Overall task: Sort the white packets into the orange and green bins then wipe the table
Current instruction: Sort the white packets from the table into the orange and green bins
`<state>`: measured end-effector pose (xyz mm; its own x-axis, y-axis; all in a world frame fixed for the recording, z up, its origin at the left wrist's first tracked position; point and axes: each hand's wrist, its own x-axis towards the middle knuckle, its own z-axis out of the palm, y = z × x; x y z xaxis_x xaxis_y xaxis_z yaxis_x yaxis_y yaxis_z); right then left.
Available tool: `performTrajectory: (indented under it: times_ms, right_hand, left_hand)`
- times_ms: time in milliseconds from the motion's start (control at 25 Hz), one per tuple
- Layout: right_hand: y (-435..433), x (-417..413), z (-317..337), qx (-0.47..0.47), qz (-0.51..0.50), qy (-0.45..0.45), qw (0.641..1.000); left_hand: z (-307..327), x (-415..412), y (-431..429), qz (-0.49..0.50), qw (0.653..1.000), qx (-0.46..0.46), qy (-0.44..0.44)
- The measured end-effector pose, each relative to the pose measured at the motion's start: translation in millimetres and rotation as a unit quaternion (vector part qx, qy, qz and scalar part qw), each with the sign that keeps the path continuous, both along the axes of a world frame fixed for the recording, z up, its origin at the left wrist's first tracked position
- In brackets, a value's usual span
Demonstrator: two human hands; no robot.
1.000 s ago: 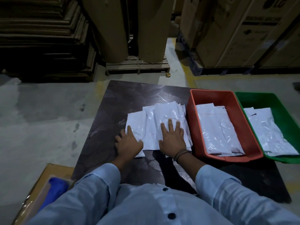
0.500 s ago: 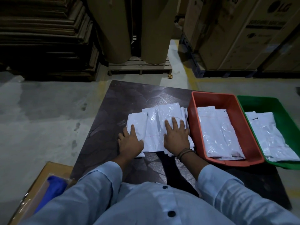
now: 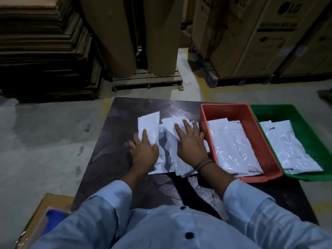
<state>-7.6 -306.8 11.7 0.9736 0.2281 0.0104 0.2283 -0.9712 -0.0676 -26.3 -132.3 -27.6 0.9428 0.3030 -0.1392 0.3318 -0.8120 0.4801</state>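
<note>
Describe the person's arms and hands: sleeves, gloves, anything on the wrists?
Both arms are in light blue long shirt sleeves, the left sleeve and the right sleeve, each ending in a plain cuff. The left hand and right hand are bare, with no gloves. Dark cord bands circle the right wrist; none show on the left. The shirt front has dark round buttons.

White packets (image 3: 168, 142) are lying overlapped in a loose pile at mid-table (image 3: 124, 114), with one glossy packet (image 3: 149, 121) angling off the pile's left. Orange bin (image 3: 239, 112) and green bin (image 3: 280, 109) are sitting side by side along the right edge, each holding flat packets.
</note>
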Motion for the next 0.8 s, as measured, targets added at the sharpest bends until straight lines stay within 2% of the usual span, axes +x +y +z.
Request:
performTrajectory:
  times_ms: [240, 520, 680, 800]
  right_hand:
    - [-31.1, 2.6, 34.1, 0.063, -0.031, -0.057, 0.996]
    - [-131.6, 1.8, 41.3, 0.078, -0.107, -0.116, 0.984]
    - [-198.5, -8.7, 18.4, -0.002, -0.136, -0.049, 0.990]
    - [-226.5, -16.4, -7.1, -0.029, -0.111, -0.022, 0.993]
  left_hand:
    - [31.6, 12.6, -43.4, -0.027, 0.998, -0.047, -0.038]
    - [55.2, 24.4, -124.3, -0.061, 0.992, -0.097, -0.058]
    - [61.2, 26.9, -172.9, -0.063, 0.991, -0.100, -0.055]
    - [59.4, 27.5, -196.6, -0.057, 0.994, -0.083, -0.044]
